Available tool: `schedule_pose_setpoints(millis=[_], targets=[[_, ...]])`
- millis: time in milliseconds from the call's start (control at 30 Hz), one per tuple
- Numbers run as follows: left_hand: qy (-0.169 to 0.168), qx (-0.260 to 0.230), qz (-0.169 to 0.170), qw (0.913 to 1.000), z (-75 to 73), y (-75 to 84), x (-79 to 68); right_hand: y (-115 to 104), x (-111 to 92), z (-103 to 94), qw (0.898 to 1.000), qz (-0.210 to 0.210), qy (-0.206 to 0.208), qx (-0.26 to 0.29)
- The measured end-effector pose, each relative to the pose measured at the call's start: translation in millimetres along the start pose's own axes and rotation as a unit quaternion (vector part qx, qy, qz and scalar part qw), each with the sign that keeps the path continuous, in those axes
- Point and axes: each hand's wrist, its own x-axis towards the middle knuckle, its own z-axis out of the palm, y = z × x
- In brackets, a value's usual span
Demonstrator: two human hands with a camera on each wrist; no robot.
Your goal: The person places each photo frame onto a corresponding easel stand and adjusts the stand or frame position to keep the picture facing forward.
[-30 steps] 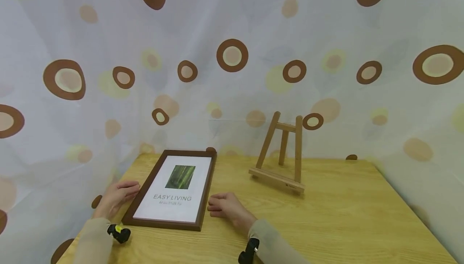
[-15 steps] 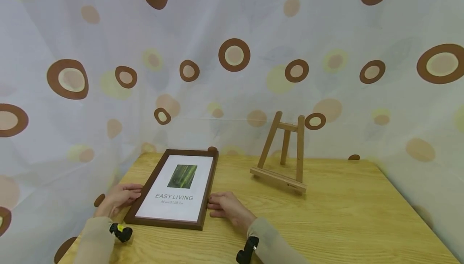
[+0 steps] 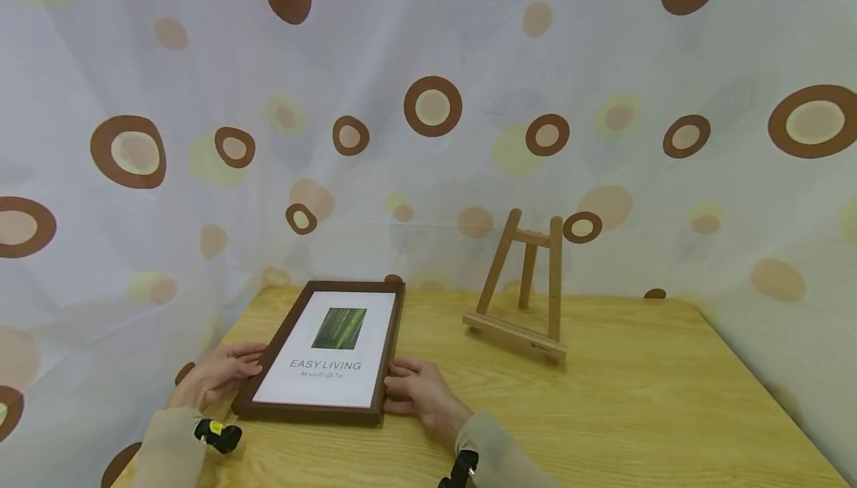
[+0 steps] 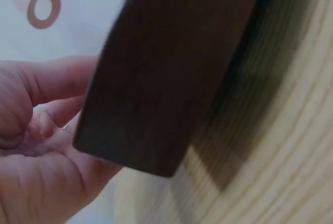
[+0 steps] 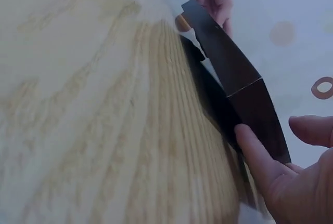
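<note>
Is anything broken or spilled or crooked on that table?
Nothing looks spilled, and I see no damage on the picture frame. Only the wooden stand looks crooked: it's turned at an angle to the back edge of the table.

A wooden easel (image 3: 527, 276) stands on the wood-grain table (image 3: 643, 384)

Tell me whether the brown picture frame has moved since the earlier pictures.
Yes, slightly: in the head view, the picture frame has shifted right, toward the wooden easel; its near edge is raised off the wooden table.
</note>
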Motion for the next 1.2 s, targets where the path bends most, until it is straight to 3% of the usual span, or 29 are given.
schedule_pose_setpoints(millis=[167,400,600,700,833,1100,1200], targets=[[-0.048,-0.052,-0.004,0.9975,-1.6,-4.9,-2.2,1.6,-2.8,-1.0,1.0,0.004,-0.008,0.005],[-0.122,-0.126,-0.003,0.9845,-3.9,-9.1,-3.5,4.9,-1.9,-5.2,0.999,0.028,-0.035,-0.001],[-0.129,-0.14,0.002,0.9817,0.1,-8.2,-3.2,9.5,-2.7,-11.1,0.999,0.012,-0.041,0.009],[-0.107,-0.133,0.005,0.9854,3.7,-4.9,-2.6,7.3,-3.1,-15.2,0.999,-0.005,-0.035,0.005],[-0.103,-0.119,0.021,0.9873,7.0,1.2,-1.2,0.7,-3.3,-21.0,0.999,-0.022,-0.03,0.009],[-0.128,-0.152,0.033,0.9794,16.8,3.1,-1.4,-3.2,-4.6,-30.8,0.999,-0.044,-0.012,0.005],[-0.166,-0.155,0.051,0.9725,19.5,1.2,-2.3,-4.6,-4.6,-35.9,0.999,-0.049,-0.003,-0.007]])
